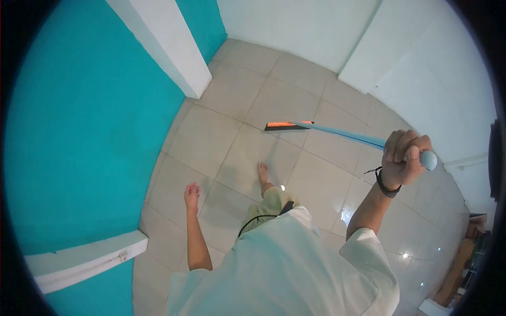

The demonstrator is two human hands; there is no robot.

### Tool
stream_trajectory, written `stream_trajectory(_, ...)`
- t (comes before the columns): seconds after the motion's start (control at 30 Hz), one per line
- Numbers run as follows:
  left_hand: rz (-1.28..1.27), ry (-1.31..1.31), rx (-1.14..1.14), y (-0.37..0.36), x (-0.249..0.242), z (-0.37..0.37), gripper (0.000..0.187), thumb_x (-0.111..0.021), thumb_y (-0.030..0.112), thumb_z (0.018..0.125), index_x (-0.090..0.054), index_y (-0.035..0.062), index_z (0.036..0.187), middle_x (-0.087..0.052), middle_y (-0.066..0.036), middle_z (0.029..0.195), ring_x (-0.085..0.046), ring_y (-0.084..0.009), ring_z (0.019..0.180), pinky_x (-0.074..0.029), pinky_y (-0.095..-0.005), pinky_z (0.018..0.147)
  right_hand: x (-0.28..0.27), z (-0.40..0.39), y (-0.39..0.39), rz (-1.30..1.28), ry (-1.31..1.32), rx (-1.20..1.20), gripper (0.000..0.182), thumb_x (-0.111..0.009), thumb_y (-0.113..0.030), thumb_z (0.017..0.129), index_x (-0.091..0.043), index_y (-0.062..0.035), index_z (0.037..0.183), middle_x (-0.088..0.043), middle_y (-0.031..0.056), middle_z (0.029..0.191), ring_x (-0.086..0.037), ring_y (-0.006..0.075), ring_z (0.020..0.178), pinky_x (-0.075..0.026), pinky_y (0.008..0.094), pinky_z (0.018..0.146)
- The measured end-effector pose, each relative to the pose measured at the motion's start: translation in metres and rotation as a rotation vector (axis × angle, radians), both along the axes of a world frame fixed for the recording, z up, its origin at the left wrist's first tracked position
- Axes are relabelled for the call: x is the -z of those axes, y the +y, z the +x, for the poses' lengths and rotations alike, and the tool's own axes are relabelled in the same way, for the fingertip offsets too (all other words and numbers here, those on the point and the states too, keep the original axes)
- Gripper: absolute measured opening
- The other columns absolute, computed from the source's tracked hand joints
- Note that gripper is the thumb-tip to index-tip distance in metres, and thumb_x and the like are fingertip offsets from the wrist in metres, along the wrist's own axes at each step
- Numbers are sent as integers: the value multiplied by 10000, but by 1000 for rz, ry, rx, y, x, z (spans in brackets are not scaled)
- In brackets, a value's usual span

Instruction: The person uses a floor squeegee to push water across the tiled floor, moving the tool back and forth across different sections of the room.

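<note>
Guiding, apparently: an orange-and-black, blue-poled squeegee [278, 126] is grasped by the right hand [403, 158]; the left hand [192, 197] is relaxed, empty; steadiness seems needed.

Indoor room in a building, home or shop, can't tell which. Landmark: white pillar [166, 47], standing out from a teal wall [89, 126] that runs on either side of it. Second white pillar [89, 262] on the same wall, nearer the wearer than the first. Pale square floor tiles [211, 131] at the pillar's foot. Plain white wall [290, 31] beyond it. Well apart from it, across the room, brownish stacked items [469, 247], too dim to identify.
</note>
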State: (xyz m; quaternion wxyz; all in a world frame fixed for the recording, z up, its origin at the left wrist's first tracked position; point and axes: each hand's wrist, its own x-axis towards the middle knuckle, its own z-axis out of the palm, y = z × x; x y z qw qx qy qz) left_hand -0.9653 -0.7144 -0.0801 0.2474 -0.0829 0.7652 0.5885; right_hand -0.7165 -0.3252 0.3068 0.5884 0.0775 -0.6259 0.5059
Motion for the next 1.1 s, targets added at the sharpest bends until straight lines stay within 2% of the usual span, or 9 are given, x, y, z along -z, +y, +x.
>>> stream_trajectory(0.13,142,104,231,63,27,-51,224,-438,250,785,-485,78,920,-519,-8,775,-474,-97,742,-360,-242,636,22,-92,61,-66,-21,-16,217,-473,-95,744,-339,-69,576,-328,1,421,-278,63,320,-248,194,284)
stream_trajectory(0.2,-99,-57,307,73,49,-51,222,-450,224,773,-494,63,919,-515,-10,795,-473,-111,759,-365,-250,644,29,-133,85,-72,-46,-51,219,-478,-93,742,-339,-69,574,-329,-1,417,-268,63,314,-245,195,280)
stream_trajectory(0.4,-259,-316,227,65,86,-33,195,-507,181,707,-557,44,836,-553,-64,765,-500,-146,728,-390,-253,647,29,-227,141,-91,-71,-241,219,-521,-107,715,-362,-62,572,-352,7,401,-312,74,306,-264,199,283)
stream_trajectory(0.57,-312,-518,170,94,91,-95,194,-507,187,691,-562,46,814,-552,-57,737,-500,-156,685,-396,-269,624,26,-325,185,159,-43,-330,270,-537,-187,694,-371,-80,509,-390,16,368,-354,110,299,-288,211,293)
stream_trajectory(0.77,-480,-50,633,265,60,-302,347,-529,303,673,-518,66,927,-532,-144,913,-494,-272,874,-389,-331,740,18,-437,251,129,-74,-445,274,-518,-194,676,-344,-96,488,-366,1,342,-326,109,292,-271,203,299)
stream_trajectory(0.8,-521,312,848,296,79,-331,413,-532,318,672,-484,52,984,-493,-154,988,-465,-283,915,-369,-338,779,14,-452,263,128,-63,-438,276,-514,-200,675,-335,-106,485,-368,-10,345,-325,99,295,-264,196,298)
stream_trajectory(0.87,-258,517,940,383,25,-380,472,-571,294,638,-454,31,1012,-444,-167,1047,-413,-285,981,-337,-352,819,9,-474,287,134,-51,-469,281,-513,-211,676,-335,-110,485,-369,-15,346,-329,92,300,-259,191,297)
stream_trajectory(1.03,103,827,848,587,-81,-425,588,-634,216,576,-374,69,1083,-407,-142,1073,-340,-288,1035,-284,-368,865,12,-507,356,86,73,-486,333,-546,-287,682,-337,-140,468,-381,-41,350,-357,57,323,-306,155,310)
stream_trajectory(1.1,141,806,819,645,-76,-442,570,-624,203,588,-374,86,1086,-406,-131,1071,-332,-287,1038,-269,-366,878,28,-526,375,35,99,-488,353,-572,-310,670,-339,-146,462,-386,-42,351,-363,52,324,-329,151,320)
